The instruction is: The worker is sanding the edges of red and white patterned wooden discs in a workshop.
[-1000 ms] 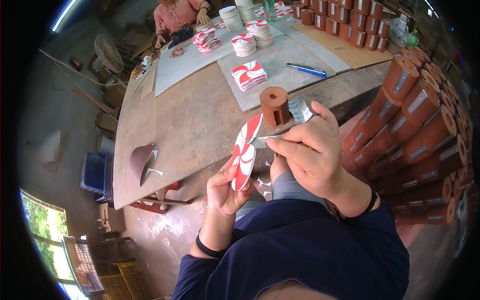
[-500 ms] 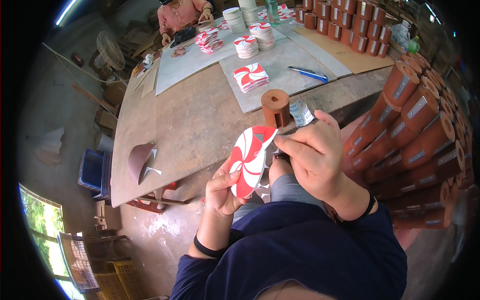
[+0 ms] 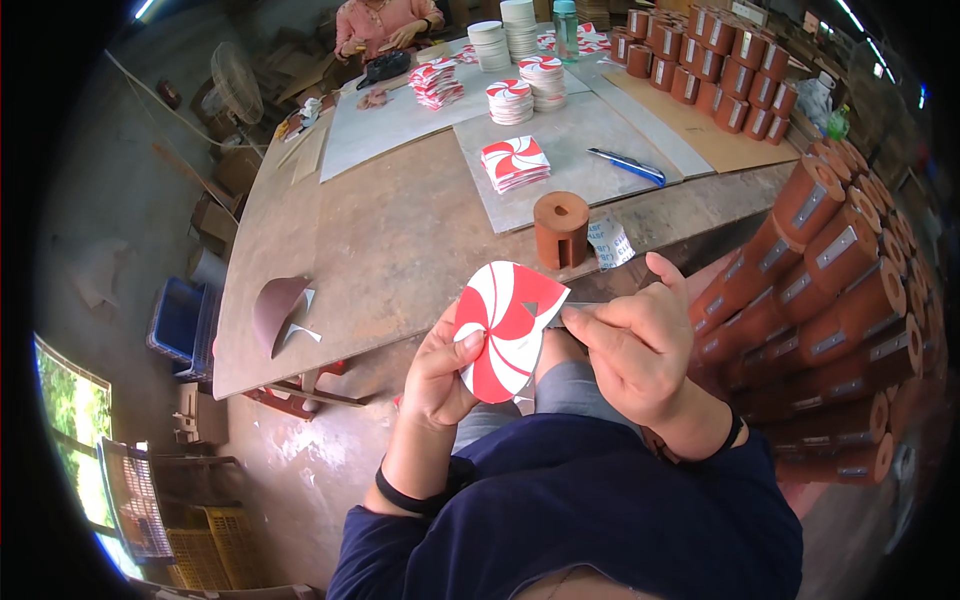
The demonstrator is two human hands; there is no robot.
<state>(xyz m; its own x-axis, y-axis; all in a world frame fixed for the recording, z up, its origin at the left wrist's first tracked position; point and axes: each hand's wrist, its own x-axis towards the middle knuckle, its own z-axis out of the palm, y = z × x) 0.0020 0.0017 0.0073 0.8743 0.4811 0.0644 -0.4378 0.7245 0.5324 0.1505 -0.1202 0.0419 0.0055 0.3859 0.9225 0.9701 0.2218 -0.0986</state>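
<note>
Pinching a red-and-white swirl card [image 3: 508, 328] over the bench's [image 3: 400, 250] near edge, left hand [image 3: 440, 375] holds it; right hand [image 3: 635, 345] grips a blade.

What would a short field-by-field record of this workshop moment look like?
Left hand: holds a red-and-white swirl disc by its lower left edge
Right hand: pinches a thin grey tool at the disc's right edge
Disc: face up, over the lap
Table: brown cylinder, blue knife, stacks of swirl pieces
Right side: rows of brown rolls
Far end: another person seated
</note>
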